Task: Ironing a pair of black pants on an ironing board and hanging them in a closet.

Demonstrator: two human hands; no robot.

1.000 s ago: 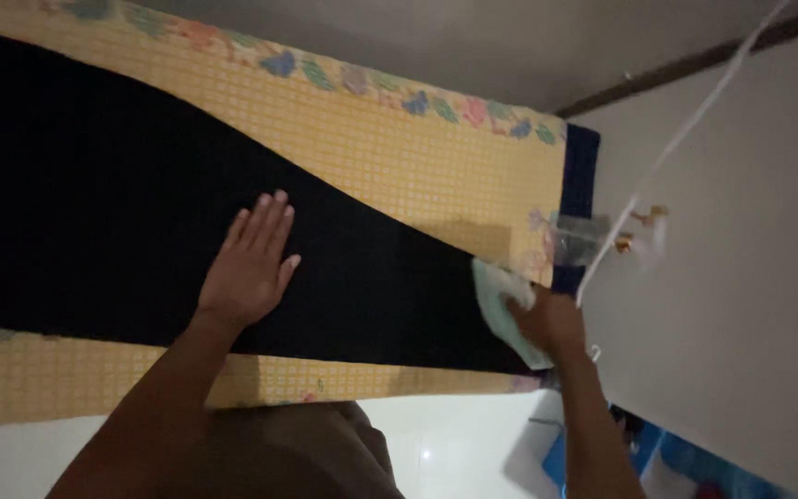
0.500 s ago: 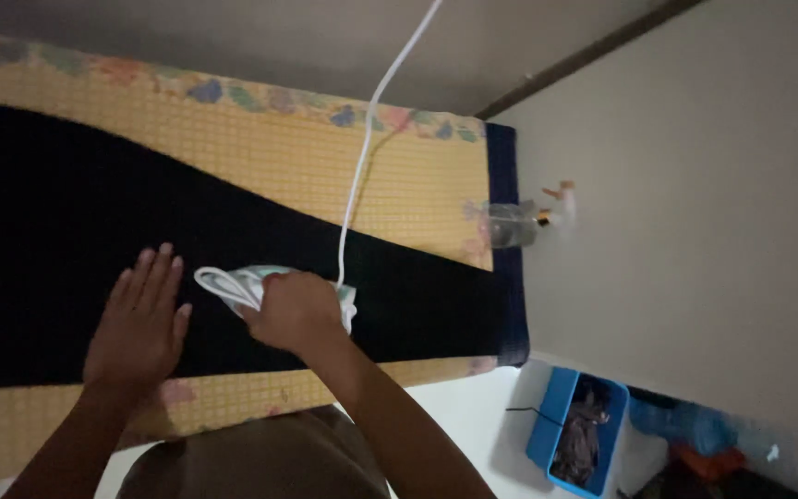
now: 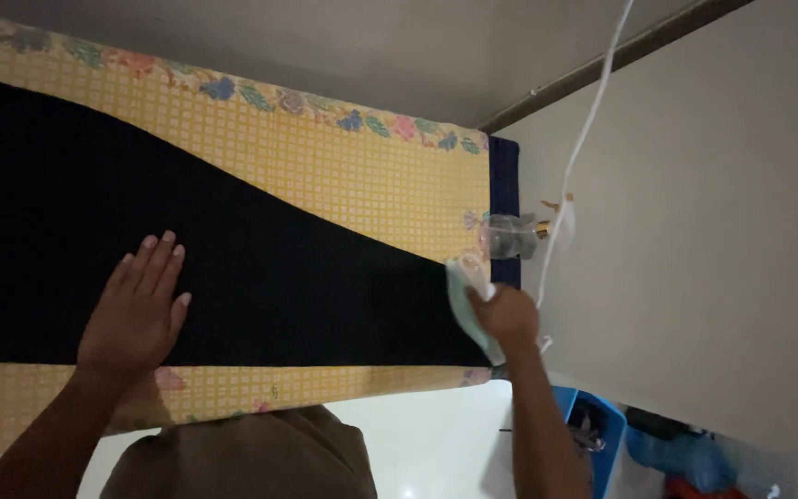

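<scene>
Pale-green iron (image 3: 469,305) in right hand (image 3: 507,314) lies front-to-back, nose away.

A dark cloth (image 3: 233,249) lies on the padded board (image 3: 344,176); the iron (image 3: 468,305) rests at the board's right end, a spray bottle (image 3: 510,236) just beyond it.

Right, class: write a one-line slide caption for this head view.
Left hand flat on black cloth, right hand gripping a pale green iron at the board's end.
</scene>
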